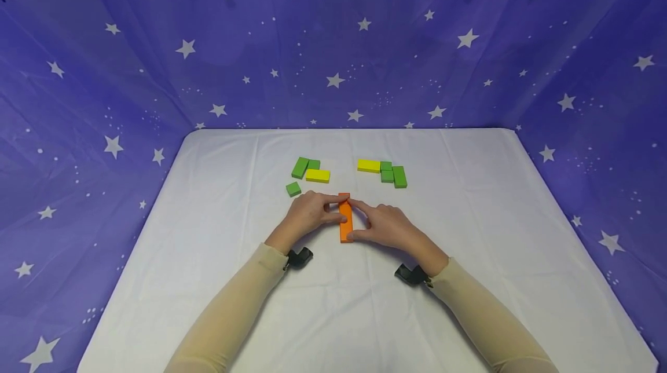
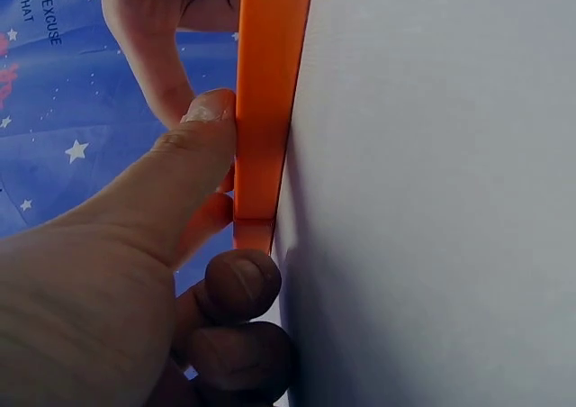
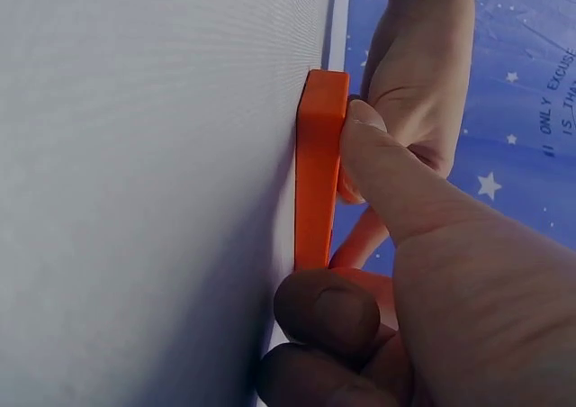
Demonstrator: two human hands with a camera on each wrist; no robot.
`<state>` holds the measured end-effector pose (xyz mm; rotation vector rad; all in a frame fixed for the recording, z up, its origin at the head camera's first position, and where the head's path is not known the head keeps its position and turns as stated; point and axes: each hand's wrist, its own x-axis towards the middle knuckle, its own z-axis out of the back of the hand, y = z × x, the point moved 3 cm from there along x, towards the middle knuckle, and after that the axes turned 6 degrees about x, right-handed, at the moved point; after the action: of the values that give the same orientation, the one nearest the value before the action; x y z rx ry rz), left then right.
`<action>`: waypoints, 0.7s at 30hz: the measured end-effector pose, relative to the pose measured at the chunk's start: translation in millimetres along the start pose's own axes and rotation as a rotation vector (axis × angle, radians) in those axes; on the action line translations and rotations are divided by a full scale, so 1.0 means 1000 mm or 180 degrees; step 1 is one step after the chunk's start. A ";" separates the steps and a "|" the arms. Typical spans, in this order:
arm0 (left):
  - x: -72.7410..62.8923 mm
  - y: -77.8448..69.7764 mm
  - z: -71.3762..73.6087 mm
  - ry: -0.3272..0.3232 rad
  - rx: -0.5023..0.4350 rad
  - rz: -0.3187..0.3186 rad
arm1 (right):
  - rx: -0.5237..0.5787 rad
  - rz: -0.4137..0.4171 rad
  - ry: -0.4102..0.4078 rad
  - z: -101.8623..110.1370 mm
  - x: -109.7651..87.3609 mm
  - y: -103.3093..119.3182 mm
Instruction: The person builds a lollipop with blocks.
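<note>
A long orange block [image 1: 345,230] lies lengthwise on the white table, with a shorter orange piece [image 1: 343,194] against its far end. My left hand [image 1: 308,211] comes in from the left. Its thumb [image 2: 209,123] rests on the long block's top, and its index finger reaches the far piece. From the right, my right hand [image 1: 388,225] lays its thumb [image 3: 364,123] on the near end of the long block, with the index finger extended to the far end. The other fingers of both hands bend beside the blocks. Fingertips partly hide the far piece.
Beyond the left hand sit a yellow block [image 1: 318,176], a green block [image 1: 299,168] and small green blocks [image 1: 293,189]. Behind the right hand, another yellow block [image 1: 369,166] adjoins small green blocks [image 1: 387,176] and a longer green one [image 1: 399,177]. A starry blue curtain [image 1: 333,54] surrounds the table.
</note>
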<state>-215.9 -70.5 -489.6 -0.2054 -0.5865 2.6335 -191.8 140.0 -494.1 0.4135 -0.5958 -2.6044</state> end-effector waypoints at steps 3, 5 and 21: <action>-0.003 -0.001 0.000 -0.0040 0.0113 -0.0008 | -0.0040 0.0038 -0.0023 0.000 0.000 -0.002; -0.007 -0.002 0.000 -0.0066 0.0176 -0.0007 | -0.0072 0.0060 -0.0033 0.000 0.001 -0.003; -0.015 -0.001 -0.004 -0.0108 0.0268 -0.0012 | -0.0064 0.0064 -0.0035 -0.001 0.000 -0.001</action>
<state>-201.4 -74.8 -491.9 -0.1341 -0.4855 2.6564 -192.5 140.5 -495.2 0.3852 -0.5739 -2.5928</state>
